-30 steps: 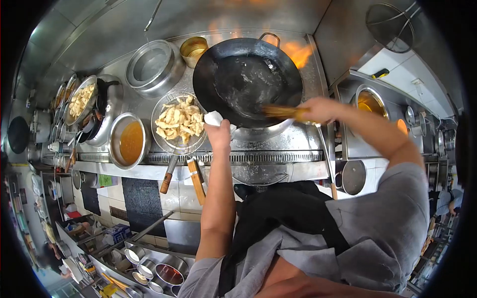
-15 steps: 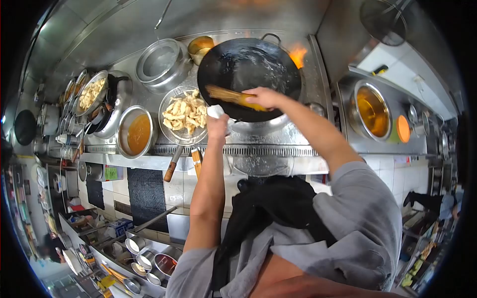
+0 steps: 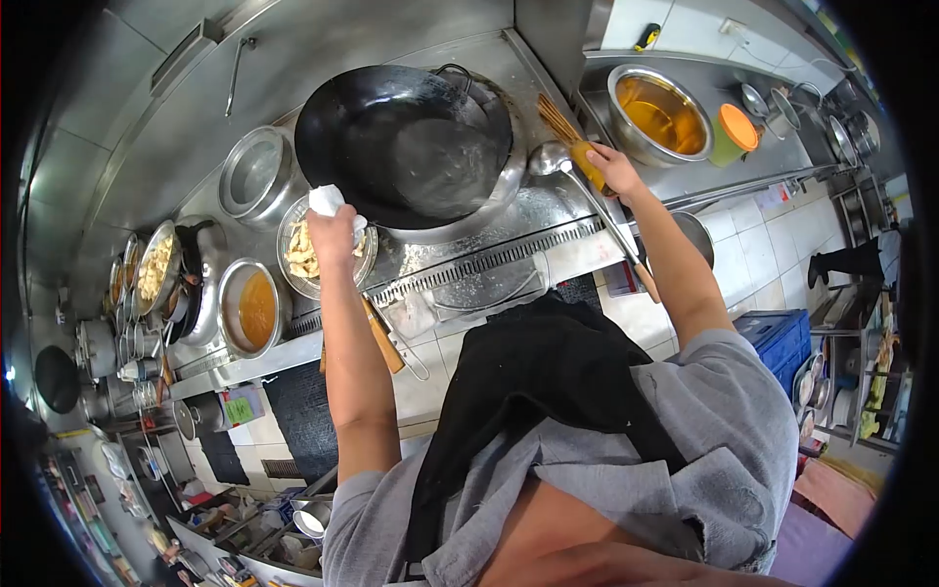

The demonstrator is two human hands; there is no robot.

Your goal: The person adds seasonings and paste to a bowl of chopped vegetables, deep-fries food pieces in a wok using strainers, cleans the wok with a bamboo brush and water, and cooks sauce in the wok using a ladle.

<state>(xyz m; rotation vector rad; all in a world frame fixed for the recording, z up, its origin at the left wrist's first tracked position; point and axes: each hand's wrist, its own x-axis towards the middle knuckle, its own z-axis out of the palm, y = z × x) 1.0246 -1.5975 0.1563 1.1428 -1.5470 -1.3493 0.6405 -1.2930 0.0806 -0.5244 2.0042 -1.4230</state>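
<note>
My left hand (image 3: 335, 235) is closed around a folded white cloth (image 3: 327, 201) at the near left rim of the black wok (image 3: 337, 137). Wet streaks and haze show on the wok's inner wall. Off to the right, my right hand (image 3: 613, 172) grips a bamboo wok brush (image 3: 561, 121) by its yellow-wrapped end, bristles pointing away from me. A ladle (image 3: 550, 158) with a long wooden-tipped handle lies close beside that hand. Partly behind my left hand is a wire strainer (image 3: 284, 256) of pale fried pieces (image 3: 301, 252).
A steel bowl of amber oil (image 3: 663, 112) and a green container with an orange lid (image 3: 736, 132) stand at the right. Left of the wok are a stacked metal pot (image 3: 256, 174) and a bowl of brownish liquid (image 3: 256, 311). A vent strip (image 3: 489, 259) runs along the counter front.
The brush in my right hand has left the wok's inside and moved right, past its rim. My view has turned, and the flame behind the wok no longer shows.
</note>
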